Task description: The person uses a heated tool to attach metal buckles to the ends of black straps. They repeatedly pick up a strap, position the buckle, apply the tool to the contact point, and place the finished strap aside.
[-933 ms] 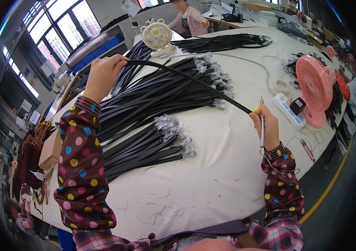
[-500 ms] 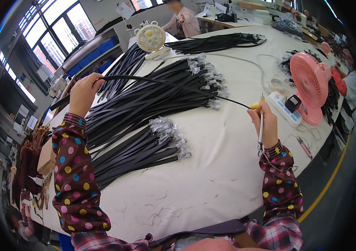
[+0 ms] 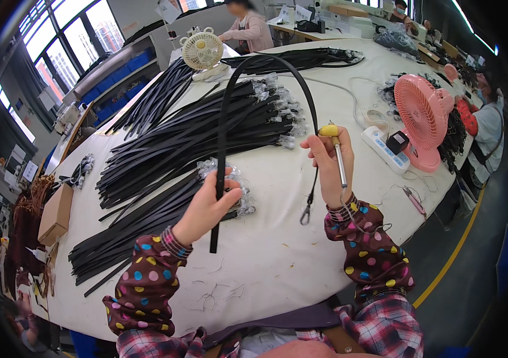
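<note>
Left hand grips a black strap arching up over to the right hand, which pinches it plus a yellow-handled tool. Strap piles sit behind, pink fan near the tabletop's right edge.

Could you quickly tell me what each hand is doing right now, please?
Left hand: closed on the black strap.
Right hand: closed on the strap's other end and a yellow-tipped tool.

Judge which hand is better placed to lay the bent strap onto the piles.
Left, probably. The left hand grips the black strap just above the strap piles; the right hand also holds a yellow-tipped tool.
</note>
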{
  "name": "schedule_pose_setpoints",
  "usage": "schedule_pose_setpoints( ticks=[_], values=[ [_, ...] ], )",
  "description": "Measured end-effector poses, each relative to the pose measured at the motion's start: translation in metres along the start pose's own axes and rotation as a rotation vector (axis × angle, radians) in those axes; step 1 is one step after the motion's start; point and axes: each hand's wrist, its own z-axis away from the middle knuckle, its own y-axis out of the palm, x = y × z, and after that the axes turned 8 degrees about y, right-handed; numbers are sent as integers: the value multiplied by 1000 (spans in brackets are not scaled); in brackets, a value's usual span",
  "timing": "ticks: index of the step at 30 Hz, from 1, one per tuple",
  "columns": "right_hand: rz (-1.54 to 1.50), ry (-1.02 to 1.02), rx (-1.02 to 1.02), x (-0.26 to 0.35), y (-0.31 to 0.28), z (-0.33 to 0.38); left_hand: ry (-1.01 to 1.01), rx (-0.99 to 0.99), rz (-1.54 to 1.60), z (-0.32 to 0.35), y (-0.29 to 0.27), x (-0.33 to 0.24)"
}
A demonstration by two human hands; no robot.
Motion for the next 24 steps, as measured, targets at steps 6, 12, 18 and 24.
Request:
schedule_pose_setpoints(
  ticks=[6, 12, 18, 24],
  values=[
    [-184, 95, -16, 4, 34, 6, 248, 71, -96, -18, 83, 20],
    [-334, 113, -26, -5, 36, 6, 189, 60, -130, -21, 105, 31],
    [-258, 60, 51, -7, 27, 12, 143, -20, -38, -18, 93, 41],
    [136, -154, -15, -17, -36, 19, 353, -418, -240, -2, 38, 29]
  ],
)
